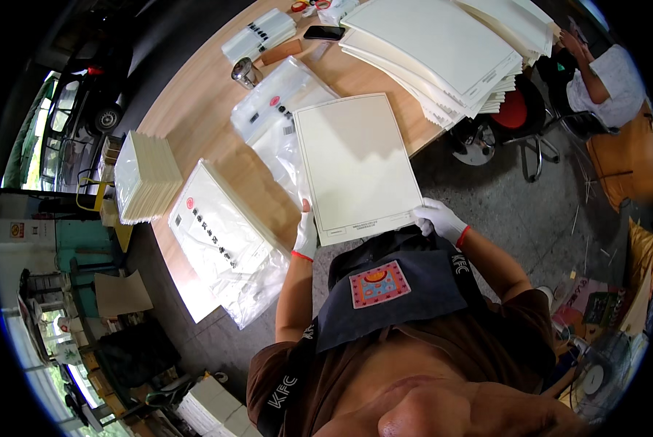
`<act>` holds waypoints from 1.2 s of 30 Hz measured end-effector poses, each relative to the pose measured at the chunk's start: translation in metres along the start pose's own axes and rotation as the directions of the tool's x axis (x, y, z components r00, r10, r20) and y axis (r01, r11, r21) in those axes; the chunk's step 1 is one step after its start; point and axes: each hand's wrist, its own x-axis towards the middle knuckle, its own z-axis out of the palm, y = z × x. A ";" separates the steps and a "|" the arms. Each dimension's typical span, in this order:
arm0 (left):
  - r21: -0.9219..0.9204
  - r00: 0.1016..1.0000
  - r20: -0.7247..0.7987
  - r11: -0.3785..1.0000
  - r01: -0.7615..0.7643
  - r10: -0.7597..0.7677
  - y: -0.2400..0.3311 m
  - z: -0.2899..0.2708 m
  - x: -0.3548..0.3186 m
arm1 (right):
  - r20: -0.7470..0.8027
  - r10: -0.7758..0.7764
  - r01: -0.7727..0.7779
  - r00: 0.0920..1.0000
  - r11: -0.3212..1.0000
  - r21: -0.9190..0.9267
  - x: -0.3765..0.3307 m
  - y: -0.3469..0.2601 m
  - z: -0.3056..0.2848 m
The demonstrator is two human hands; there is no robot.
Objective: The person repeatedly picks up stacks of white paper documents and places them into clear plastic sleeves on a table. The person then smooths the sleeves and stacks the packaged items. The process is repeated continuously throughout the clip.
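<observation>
A cream rectangular sheet or thin stack of sheets (359, 167) with a thin printed border lies at the table's front edge, its near end reaching over toward my body. My left hand (306, 234), in a white glove with a red cuff, is closed on its lower left edge, thumb upward. My right hand (441, 221), gloved the same way, grips the lower right corner, fingers partly hidden beneath. Under the sheet's left side lie clear plastic bags (268, 109) with printed marks. Left of my left hand is a stack of bagged sheets (217, 218), its loose plastic hanging over the edge.
A tall stack of cream sheets (435, 51) fills the table's far right; a bagged stack (148, 175) stands at the left edge. Toward the back are a metal cup (245, 73), a phone (324, 33) and rolled plastic bags (259, 35). Another person (607, 87) sits at right.
</observation>
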 end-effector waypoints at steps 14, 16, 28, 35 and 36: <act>0.190 0.998 -0.056 0.981 0.040 -0.030 0.012 -0.002 -0.003 | -0.118 -0.390 0.135 0.913 0.564 -0.815 0.009 -0.044 -0.002; 0.151 0.997 -0.010 0.985 0.081 -0.080 0.037 0.022 -0.020 | 0.076 -0.543 0.507 0.837 0.714 -0.482 0.047 -0.032 -0.013; 0.973 0.995 0.034 -0.229 -0.013 0.090 0.012 0.140 0.003 | -0.062 -0.574 0.248 0.817 0.446 -0.860 0.082 -0.086 0.099; 0.534 0.949 0.179 0.785 -0.315 0.259 0.108 0.112 0.002 | 0.238 -0.701 0.398 0.672 0.071 -0.915 0.012 -0.138 0.045; 0.603 0.949 0.148 0.735 -0.311 0.279 0.136 0.108 -0.001 | 0.308 -0.676 0.400 0.669 -0.022 -0.916 -0.012 -0.154 0.045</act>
